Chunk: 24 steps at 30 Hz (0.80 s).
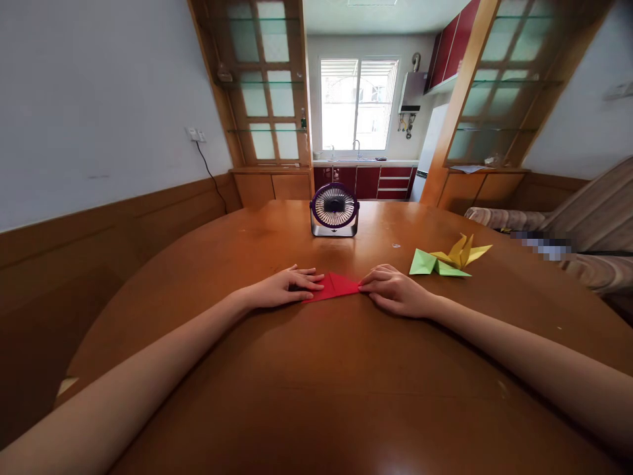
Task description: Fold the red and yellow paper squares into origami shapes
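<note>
A red sheet of folded paper [335, 285], roughly triangular, lies on the wooden table [336, 369] between my hands. My left hand [287, 287] rests on its left end with fingers stretched out and somewhat spread. At the right corner, my right hand [395, 290] pinches the paper between thumb and fingers. Off to the right of my right hand lie a green folded paper piece [425, 262] and a yellow paper crane [462, 253], touching or overlapping each other.
A small purple desk fan [335, 208] stands upright on the table beyond the paper. A tiny pale scrap [395, 246] lies right of the fan. A striped covered seat [588, 224] is at the far right, past the table's edge.
</note>
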Each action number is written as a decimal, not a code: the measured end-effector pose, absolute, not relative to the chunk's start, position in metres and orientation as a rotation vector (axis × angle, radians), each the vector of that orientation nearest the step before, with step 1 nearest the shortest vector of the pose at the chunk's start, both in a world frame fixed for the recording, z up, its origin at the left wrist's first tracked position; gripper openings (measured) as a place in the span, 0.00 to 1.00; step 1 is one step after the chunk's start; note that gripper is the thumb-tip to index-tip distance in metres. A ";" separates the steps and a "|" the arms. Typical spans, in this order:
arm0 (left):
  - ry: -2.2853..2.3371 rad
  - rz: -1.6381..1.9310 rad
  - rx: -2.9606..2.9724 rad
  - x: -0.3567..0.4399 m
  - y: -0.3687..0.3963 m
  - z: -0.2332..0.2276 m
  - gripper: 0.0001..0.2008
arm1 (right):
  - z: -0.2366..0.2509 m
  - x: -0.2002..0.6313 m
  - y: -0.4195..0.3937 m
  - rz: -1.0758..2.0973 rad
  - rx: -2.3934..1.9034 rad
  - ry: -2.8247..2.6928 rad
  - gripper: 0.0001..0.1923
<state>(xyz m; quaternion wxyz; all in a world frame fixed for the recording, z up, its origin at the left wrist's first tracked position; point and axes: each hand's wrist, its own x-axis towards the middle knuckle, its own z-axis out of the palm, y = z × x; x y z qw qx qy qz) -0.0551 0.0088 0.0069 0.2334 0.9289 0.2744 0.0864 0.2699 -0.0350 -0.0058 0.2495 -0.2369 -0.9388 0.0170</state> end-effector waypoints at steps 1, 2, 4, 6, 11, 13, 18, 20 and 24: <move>0.759 0.245 2.561 -0.055 0.009 0.006 0.19 | -0.006 0.270 -0.035 0.046 -0.645 -2.571 0.15; 0.765 0.263 2.575 -0.054 0.009 0.005 0.18 | -0.006 0.270 -0.035 0.045 -0.642 -2.583 0.15; 0.784 0.344 2.614 -0.052 0.007 0.001 0.17 | -0.005 0.270 -0.034 0.045 -0.628 -2.602 0.15; 0.822 0.457 2.671 -0.047 0.004 -0.001 0.15 | -0.004 0.269 -0.033 0.052 -0.611 -2.618 0.15; 0.911 0.604 2.809 -0.028 -0.012 -0.004 0.13 | -0.001 0.269 -0.032 0.088 -0.597 -2.647 0.15; 0.886 0.622 2.827 -0.019 -0.018 -0.006 0.14 | 0.000 0.269 -0.031 0.100 -0.591 -2.655 0.15; 0.695 0.438 2.899 -0.007 -0.028 -0.008 0.20 | 0.001 0.268 -0.032 0.088 -0.579 -2.661 0.15; 0.673 0.367 2.901 -0.006 -0.030 -0.006 0.21 | 0.000 0.266 -0.033 0.061 -0.577 -2.645 0.15; 0.686 0.350 2.855 -0.007 -0.029 -0.003 0.21 | -0.003 0.265 -0.036 0.007 -0.592 -2.604 0.15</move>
